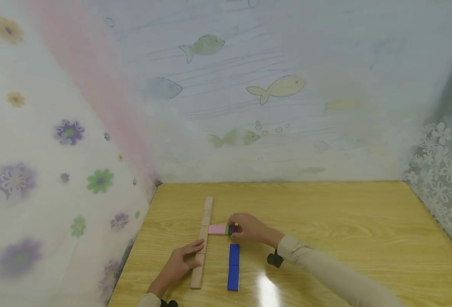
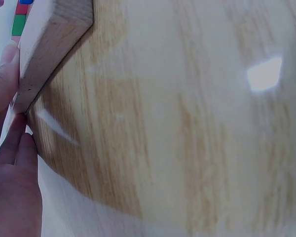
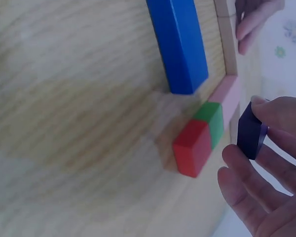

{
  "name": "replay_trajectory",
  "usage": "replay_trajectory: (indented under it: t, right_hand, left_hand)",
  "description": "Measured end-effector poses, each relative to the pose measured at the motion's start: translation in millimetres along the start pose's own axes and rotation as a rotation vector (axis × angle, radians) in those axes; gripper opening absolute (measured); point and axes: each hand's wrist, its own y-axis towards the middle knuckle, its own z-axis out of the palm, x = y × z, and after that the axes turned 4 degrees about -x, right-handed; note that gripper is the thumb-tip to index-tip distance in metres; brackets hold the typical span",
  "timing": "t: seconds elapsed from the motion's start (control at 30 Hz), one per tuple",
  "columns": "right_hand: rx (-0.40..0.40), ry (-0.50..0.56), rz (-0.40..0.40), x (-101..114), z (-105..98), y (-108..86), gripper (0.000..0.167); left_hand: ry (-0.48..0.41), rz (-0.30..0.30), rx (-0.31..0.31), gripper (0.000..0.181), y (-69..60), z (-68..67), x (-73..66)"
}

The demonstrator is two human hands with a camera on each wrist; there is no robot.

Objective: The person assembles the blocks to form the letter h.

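My right hand [image 1: 251,228] pinches a dark purple block [image 3: 250,132] between thumb and fingers, just above a short row of blocks. That row has a pink block [image 1: 217,230], a green block [image 3: 213,118] and a red block [image 3: 193,145] end to end. Its pink end meets a long line of plain wooden blocks [image 1: 205,218] laid end to end. Against the left side of this line, the fingers and thumb of my left hand [image 1: 177,264] rest, fairly straight. In the head view, the purple block and hand hide the red block.
Two blue blocks [image 1: 234,256] lie end to end on the wood-grain table [image 1: 325,238], nearer me than the pink row. A fish-patterned cloth [image 1: 279,140] hangs behind the table, and a flowered cloth [image 1: 68,183] runs along its left.
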Motion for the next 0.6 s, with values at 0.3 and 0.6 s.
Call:
replay_trajectory:
  t: [0.3,0.6]
  right_hand:
    - [-0.027,-0.059,-0.019,-2.3,18.1,-8.8,0.02]
    - [-0.03,-0.072,0.032,3.3,23.8,-16.9,0.023]
  left_hand:
    - [0.034,-0.006,0.002,0.052,1.9,3.4,24.2]
    - [0.049,0.0,0.001,0.052,1.3,1.9,23.0]
